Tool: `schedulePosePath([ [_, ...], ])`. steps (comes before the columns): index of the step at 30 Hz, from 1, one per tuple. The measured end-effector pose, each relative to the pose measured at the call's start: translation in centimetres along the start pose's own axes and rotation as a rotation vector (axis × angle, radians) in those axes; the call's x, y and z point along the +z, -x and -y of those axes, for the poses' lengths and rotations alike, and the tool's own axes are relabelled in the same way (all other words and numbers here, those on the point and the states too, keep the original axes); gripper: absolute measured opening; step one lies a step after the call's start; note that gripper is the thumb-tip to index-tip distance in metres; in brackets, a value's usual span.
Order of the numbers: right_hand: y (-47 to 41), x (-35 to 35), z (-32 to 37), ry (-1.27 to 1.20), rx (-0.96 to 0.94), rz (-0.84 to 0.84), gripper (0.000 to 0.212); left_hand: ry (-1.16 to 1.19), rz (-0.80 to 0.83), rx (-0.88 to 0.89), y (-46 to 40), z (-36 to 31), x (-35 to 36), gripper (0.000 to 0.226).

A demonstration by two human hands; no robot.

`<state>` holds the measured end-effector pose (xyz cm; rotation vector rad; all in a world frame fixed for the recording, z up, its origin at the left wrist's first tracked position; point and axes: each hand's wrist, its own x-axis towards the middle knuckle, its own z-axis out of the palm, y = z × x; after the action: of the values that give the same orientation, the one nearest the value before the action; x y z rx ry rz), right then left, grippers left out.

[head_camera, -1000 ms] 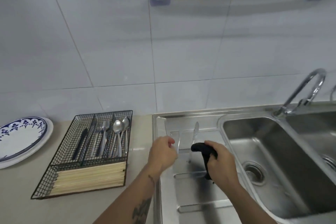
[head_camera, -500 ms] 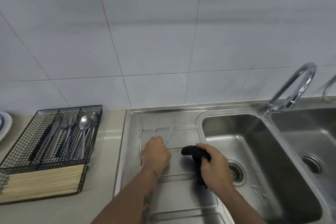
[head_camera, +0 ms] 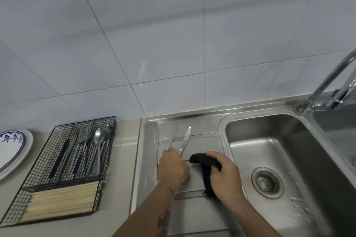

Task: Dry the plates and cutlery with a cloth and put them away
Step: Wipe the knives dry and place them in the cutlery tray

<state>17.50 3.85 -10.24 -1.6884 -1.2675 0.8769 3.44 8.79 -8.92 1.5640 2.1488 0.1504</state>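
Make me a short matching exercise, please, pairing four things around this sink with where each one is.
Things:
1. black cloth
2. spoons
3. butter knives
4. blue-patterned plate

Places:
A. lying on the steel drainboard
B. at the left edge of the counter
C. gripped in the right hand
D. in the black wire organizer

Pairs: 1-C, 2-D, 3-A, 4-B

Three steel knives (head_camera: 185,138) flat on drainboard; black cloth (head_camera: 206,161) bunched beside.

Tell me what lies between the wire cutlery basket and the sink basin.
In the head view: bare counter, then the steel drainboard with three knives, the left hand and the right hand gripping a black cloth.
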Motion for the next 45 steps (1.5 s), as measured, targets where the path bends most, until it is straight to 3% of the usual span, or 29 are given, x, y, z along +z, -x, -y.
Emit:
schedulePosePath([
  [6, 0.8, -0.8, 0.4, -0.018, 0.01, -0.074, 0.052, 0.061, -0.025, 0.061, 0.5, 1.9, -1.3, 0.024],
  [12, 2.5, 0.0, 4.8, 0.069, -0.218, -0.161, 0.051, 0.03, -0.156, 0.266, 2.5, 4.3, -3.8, 0.01],
  [15, 3.7, 1.8, 7.2, 0.177, -0.36, -0.112, 0.056, 0.02, -0.212, 0.361, 3.8, 5.2, -5.9, 0.014],
  [18, 4.0, 3.2, 7.2, 0.478, -0.591, -0.037, 0.062, 0.069, -0.259, 0.452, 5.0, 6.4, -8.2, 0.016],
  [22, 5.0, 4.5, 8.8, 0.668, -0.584, -0.045, 0.067, 0.099, -0.307, 0.5, 6.4, 9.4, -11.0, 0.013],
  [26, 7.1, 7.4, 11.2, 0.726, -0.743, -0.016, 0.073, 0.121, -0.346, 0.503, 6.5, 12.4, -13.4, 0.013],
  [30, 7.4, 7.9, 10.8, 0.576, -0.511, -0.123, 0.06, 0.056, -0.294, 0.515, 7.4, 14.9, -14.9, 0.02],
  [34, 7.3, 7.5, 12.3, 0.35, -0.34, -0.289, 0.056, 0.088, -0.14, 0.479, 6.9, 16.9, -16.0, 0.03],
  [38, 8.6, 9.4, 15.4, 0.353, -0.532, -0.29, 0.061, 0.167, -0.033, 0.457, 6.3, 16.8, -16.9, 0.035],
  [41, 9.7, 11.5, 15.3, 0.556, -0.709, -0.184, 0.066, 0.261, 0.004, 0.433, 6.0, 16.3, -17.2, 0.029],
  [45, 9.6, 11.1, 14.1, 0.611, -0.622, -0.164, 0.064, 0.205, 0.022, 0.417, 5.6, 16.1, -16.8, 0.025],
])
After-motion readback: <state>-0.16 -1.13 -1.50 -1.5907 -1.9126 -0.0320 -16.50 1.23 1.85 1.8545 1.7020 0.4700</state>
